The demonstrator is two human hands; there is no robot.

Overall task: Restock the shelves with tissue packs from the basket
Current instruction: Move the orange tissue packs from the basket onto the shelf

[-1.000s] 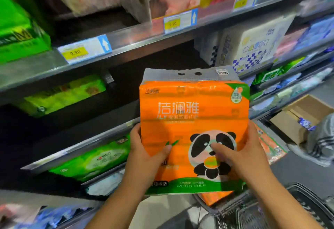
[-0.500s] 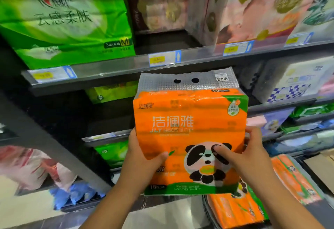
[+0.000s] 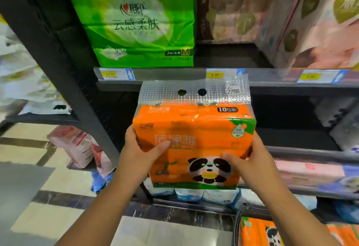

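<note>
An orange tissue pack with a panda print and a clear handle flap stands upright in front of a dark shelf opening. My left hand grips its left side, thumb across the front. My right hand grips its right side, thumb on the panda. The pack's top tilts away from me toward the shelf. At the bottom right, the dark basket rim shows, with more orange panda packs inside.
A big green tissue bag and pink packs fill the shelf above, behind price tags. A black upright post stands left of the opening. White-blue packs and pink packs lie on lower shelves.
The view has swung left and closer to the shelf. Both hands have raised the orange pack and tipped its top toward the dark opening under the price-tag rail.
</note>
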